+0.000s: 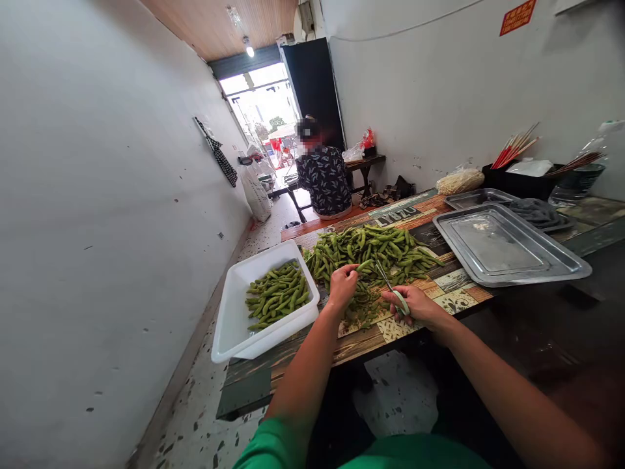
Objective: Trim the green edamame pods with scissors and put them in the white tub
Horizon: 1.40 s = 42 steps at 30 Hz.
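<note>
Left hand (344,286) pinches green pod (364,265); right hand (409,305) grips scissors (388,281) near pod's end; pod heap (361,244) on surface (452,281), white tub (232,319) beside.

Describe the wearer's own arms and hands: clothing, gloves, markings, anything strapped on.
Left hand and right hand: ungloved, five-fingered human hands, no visible wristwear, cables or markings. Forearms bare. Plain green sleeve on the left upper arm; no sleeve in frame on the right. Green shirt at bottom edge.
</note>
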Available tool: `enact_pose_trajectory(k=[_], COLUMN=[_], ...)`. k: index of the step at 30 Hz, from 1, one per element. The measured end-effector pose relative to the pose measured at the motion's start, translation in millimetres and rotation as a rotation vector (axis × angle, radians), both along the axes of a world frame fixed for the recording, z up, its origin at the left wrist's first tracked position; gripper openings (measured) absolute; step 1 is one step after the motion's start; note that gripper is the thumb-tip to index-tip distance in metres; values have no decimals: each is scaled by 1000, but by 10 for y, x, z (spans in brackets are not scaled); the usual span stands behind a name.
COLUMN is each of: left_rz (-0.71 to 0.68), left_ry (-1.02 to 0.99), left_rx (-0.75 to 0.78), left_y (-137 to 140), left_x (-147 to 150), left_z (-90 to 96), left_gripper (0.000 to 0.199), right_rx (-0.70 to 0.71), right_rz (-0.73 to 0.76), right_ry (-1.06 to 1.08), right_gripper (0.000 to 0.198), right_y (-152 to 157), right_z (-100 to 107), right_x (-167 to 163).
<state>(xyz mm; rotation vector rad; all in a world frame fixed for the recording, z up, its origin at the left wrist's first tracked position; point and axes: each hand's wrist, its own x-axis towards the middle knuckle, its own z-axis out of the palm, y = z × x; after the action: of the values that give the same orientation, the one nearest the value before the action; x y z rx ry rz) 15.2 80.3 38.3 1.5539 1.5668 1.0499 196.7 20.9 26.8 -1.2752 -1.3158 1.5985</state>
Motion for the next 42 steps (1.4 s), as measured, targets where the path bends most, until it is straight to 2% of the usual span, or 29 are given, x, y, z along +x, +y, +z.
enact_pose_trajectory(k=[3,5,9,16,21,25,29,32,42], left_rz=[-96,-164,-257,-368,-347,-218,-139,-124,-162], left_ry=[-276,-357,-360,-353,-517,-771,-1004,-1039,-1000], left_rx=[-109,-113,-59,-107,-233,-270,-321,-339,-319], left_y=[-24,-50,-100,-122,-91,-69,-81,-111,-149], left_x=[77,100,73,30,30,26,37,63,79], left_z=[-36,-36,7,64,38,89,174,196,190], left_gripper=[32,29,36,36,35,35,27,24,24], right_rx=[5,36,88,135,123,67,20,33,106], right_rz=[53,57,27,1,-55,-76,-16,5,-75], right_ry=[-23,-40,-72,-97,-97,-26,41,40,68], right_gripper=[46,47,46,43,43,43,46,46,46], right_y=[3,-5,-15,-27,-36,-56,-107,-126,-85], right_z=[92,133,166,176,157,178,204,199,145], right_x=[-7,-19,-44,-77,-101,-122,-173,-217,-231])
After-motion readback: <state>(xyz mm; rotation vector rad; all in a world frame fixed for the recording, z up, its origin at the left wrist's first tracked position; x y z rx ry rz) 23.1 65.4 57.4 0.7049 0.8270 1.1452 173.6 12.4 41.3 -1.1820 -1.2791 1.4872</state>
